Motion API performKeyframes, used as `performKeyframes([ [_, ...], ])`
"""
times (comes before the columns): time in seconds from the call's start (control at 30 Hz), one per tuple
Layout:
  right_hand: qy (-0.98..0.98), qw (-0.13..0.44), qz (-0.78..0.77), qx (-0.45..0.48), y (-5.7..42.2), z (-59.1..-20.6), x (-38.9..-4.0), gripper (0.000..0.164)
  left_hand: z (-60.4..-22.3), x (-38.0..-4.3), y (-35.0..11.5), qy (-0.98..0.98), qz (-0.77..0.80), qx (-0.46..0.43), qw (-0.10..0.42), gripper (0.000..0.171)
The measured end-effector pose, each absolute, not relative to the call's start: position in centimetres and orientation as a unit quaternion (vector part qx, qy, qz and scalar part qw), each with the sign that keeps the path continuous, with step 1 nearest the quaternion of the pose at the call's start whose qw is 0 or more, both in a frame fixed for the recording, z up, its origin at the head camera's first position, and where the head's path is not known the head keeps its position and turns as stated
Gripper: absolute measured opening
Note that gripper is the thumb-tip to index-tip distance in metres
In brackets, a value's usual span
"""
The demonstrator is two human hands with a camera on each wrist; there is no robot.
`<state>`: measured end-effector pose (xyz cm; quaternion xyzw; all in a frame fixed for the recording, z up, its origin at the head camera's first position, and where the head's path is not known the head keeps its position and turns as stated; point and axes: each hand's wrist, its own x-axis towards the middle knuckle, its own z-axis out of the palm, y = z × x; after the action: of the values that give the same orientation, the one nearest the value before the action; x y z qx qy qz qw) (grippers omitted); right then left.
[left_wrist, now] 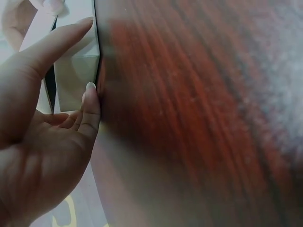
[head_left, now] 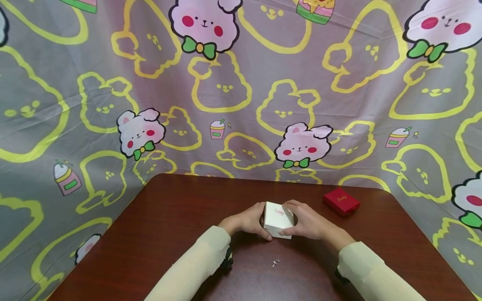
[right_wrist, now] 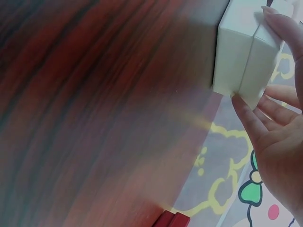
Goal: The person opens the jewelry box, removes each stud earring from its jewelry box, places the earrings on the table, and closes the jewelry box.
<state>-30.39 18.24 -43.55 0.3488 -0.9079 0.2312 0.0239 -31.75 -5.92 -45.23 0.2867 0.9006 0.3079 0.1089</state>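
A small white gift box (head_left: 278, 212) with faint pink lettering on its lid stands on the table between both hands. My left hand (head_left: 248, 219) grips its left side, thumb across the front and fingers round the back. In the left wrist view a dark gap (left_wrist: 50, 87) parts the lid from the base on that side. On the right side, my right hand (head_left: 310, 221) holds the box, thumb at the lid (right_wrist: 265, 56) and fingertips by the seam. The inside of the box is hidden.
Small silvery pieces (head_left: 276, 262), like stud earrings, lie on the brown wooden table (head_left: 180, 209) in front of the box. A red box (head_left: 341, 202) with gold lettering sits at the back right. A patterned cloth (head_left: 226, 92) hangs behind and beside the table.
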Motion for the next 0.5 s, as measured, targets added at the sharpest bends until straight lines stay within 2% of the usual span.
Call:
performKeyframes([
  [0.23,-0.909,0.021,0.234,0.345,18.17,-43.57,-30.37,0.079,-45.71,-31.96,-5.92,0.883,0.351,0.291,0.111,0.092],
  [0.5,-0.909,0.014,0.249,0.334,18.28,-43.28,-30.38,0.079,-45.81,-32.02,-5.99,0.882,0.365,0.274,0.118,0.101],
])
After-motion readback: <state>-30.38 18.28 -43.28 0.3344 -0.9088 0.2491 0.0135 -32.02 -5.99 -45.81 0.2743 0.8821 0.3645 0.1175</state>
